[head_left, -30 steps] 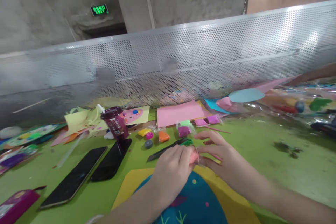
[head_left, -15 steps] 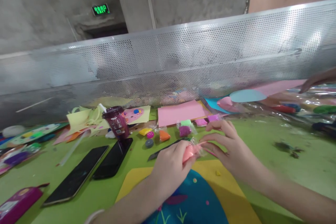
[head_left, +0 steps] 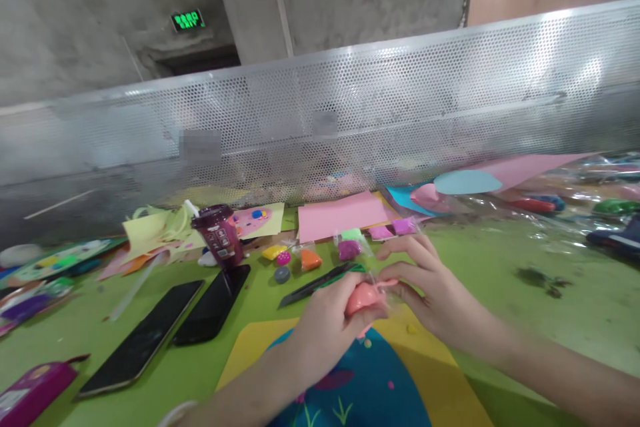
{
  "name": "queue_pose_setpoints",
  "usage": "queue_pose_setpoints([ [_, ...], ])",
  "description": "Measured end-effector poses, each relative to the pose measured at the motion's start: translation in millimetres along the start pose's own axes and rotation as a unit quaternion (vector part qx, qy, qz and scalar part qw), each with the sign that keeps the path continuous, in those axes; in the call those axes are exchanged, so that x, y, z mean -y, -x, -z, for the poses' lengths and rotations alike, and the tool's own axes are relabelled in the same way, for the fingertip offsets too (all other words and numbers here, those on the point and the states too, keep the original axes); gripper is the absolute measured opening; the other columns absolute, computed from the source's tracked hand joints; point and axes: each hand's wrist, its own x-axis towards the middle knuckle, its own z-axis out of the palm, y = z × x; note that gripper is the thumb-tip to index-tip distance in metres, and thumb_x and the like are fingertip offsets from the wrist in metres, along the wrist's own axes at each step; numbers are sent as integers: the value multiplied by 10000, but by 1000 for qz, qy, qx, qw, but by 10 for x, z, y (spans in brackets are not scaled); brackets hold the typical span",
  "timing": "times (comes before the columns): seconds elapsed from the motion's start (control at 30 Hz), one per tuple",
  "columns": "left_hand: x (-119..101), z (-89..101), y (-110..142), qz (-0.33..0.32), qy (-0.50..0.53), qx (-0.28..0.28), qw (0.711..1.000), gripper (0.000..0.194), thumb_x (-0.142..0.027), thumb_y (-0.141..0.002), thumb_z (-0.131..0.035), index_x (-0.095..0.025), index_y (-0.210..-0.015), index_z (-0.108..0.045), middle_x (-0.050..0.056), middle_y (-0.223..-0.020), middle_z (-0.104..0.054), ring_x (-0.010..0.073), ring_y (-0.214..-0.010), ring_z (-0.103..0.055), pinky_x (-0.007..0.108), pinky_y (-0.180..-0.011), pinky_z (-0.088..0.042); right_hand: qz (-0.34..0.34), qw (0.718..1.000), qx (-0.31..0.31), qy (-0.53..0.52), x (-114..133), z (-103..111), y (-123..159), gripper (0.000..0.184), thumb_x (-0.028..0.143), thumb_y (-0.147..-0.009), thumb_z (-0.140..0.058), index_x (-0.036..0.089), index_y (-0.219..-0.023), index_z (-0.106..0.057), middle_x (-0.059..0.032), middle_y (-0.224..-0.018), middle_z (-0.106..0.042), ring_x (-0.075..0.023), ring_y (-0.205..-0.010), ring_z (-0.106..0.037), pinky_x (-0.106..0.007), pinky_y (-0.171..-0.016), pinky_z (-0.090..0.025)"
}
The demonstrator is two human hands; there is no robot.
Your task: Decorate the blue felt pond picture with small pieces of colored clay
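Observation:
My left hand (head_left: 323,313) is closed around a lump of coral-pink modelling clay (head_left: 363,297) in a clear wrapper. A thin strip of the same clay stretches from the lump to the pinched fingertips of my right hand (head_left: 427,280). Below both hands lies a blue oval picture (head_left: 373,387) with green grass shapes and small clay dots, set on a yellow sheet (head_left: 440,373). A black-and-green cutter knife (head_left: 320,283) lies just behind my left hand, partly hidden by it.
Two phones (head_left: 213,307) and a magenta pouch-like item (head_left: 35,390) lie at left. Behind them stands a lidded drink cup (head_left: 221,237) with a straw. Wrapped clay such as an orange piece (head_left: 310,260), pink paper (head_left: 343,215) and a perforated metal panel (head_left: 300,127) are further back.
The clay now bulges out of my left hand, and my right fingertips hold a clearer strip of it. Another person's hand at the far right has gone from view.

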Motion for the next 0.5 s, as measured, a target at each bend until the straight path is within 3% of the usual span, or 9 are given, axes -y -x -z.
queue_pose_setpoints([
  [0.13, -4, -3, -7, 13, 13, -9, 1000, 273, -424, -832, -556, -201, -989, -541, -2, -810, -633, 164, -701, -575, 246, -625, -410, 0, 999, -32, -26, -62, 40, -43, 175, 92, -875, -454, 199, -847, -590, -80, -946, -530, -210, -935, -491, -360, -762, -432],
  [0.3, -24, 24, -6, 34, 28, -22, 999, 256, -390, -833, -557, -208, -1013, -540, 16, -911, -643, 183, -805, -588, 277, -730, -426, -19, 999, -9, -40, -117, 44, -48, 198, 110, -888, -448, 201, -974, -601, -64, -905, -605, -185, -895, -557, -302, -719, -475],
  [0.5, 5, 26, -11, 34, 37, -40, 998, 253, -365, -861, -521, -220, -1066, -494, 21, -992, -631, 196, -896, -582, 303, -782, -421, -71, 993, 43, -81, -68, 32, -18, 317, 146, -914, -342, 208, -1123, -572, -84, -989, -568, -149, -765, -578, -273, -634, -521],
])
